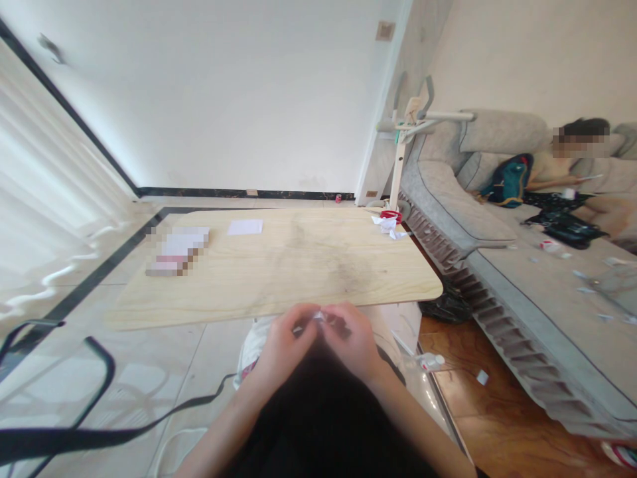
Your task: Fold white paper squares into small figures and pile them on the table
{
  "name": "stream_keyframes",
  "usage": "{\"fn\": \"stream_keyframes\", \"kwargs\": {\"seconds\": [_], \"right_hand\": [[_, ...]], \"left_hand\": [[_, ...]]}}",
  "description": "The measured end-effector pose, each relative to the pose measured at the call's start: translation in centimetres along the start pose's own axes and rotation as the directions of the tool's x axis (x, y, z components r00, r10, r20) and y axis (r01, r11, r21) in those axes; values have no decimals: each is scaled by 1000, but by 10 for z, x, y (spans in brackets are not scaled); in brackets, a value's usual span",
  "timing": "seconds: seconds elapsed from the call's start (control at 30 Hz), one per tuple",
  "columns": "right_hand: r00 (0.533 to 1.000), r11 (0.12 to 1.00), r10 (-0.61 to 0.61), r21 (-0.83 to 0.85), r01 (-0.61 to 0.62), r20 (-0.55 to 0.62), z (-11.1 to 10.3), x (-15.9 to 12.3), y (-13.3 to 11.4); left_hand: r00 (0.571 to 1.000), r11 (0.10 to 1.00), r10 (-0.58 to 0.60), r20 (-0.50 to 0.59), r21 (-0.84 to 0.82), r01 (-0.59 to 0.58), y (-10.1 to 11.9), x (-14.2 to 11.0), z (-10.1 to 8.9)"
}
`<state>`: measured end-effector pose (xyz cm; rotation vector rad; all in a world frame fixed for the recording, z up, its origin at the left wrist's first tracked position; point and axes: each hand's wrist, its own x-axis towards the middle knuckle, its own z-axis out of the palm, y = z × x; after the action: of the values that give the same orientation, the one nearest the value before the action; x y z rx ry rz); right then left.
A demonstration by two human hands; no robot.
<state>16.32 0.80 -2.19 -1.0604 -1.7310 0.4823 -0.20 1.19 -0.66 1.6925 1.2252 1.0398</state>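
Close to my body, at the near edge of the wooden table, my left hand and my right hand meet. Between their fingertips is a small folded piece of white paper, mostly covered by the fingers. Both hands are closed, with thumbs and forefingers pinched on the paper. A flat white sheet of paper lies toward the back left of the tabletop. Folded white paper pieces sit at the back right corner, beside a red round object.
A blurred-out stack rests on the table's left. To the right stand a grey sofa with a seated person and a blue backpack, plus a white exercise frame. A white bottle lies low at right.
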Motion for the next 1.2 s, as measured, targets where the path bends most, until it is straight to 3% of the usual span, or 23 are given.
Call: {"fn": "stream_keyframes", "kwargs": {"seconds": [0.27, 0.5, 0.9, 1.13, 1.2], "right_hand": [[986, 979, -165, -118, 165, 7, -2, 0, 1], [977, 971, -212, -124, 206, -35, -2, 0, -2], [990, 990, -138, -32, 137, -19, -2, 0, -1], [998, 999, -53, -1, 53, -38, -1, 0, -4], [998, 999, -42, -5, 42, -51, -1, 0, -4]], "left_hand": [[999, 998, 24, -34, 58, -22, -4, -1, 1], [998, 993, 55, -33, 102, -52, -1, -2, 1], [999, 999, 30, -45, 18, -29, 0, -4, 3], [992, 974, -129, -11, -189, 124, 1, -2, 8], [991, 980, -133, 29, -144, 136, 4, -1, 8]]}}
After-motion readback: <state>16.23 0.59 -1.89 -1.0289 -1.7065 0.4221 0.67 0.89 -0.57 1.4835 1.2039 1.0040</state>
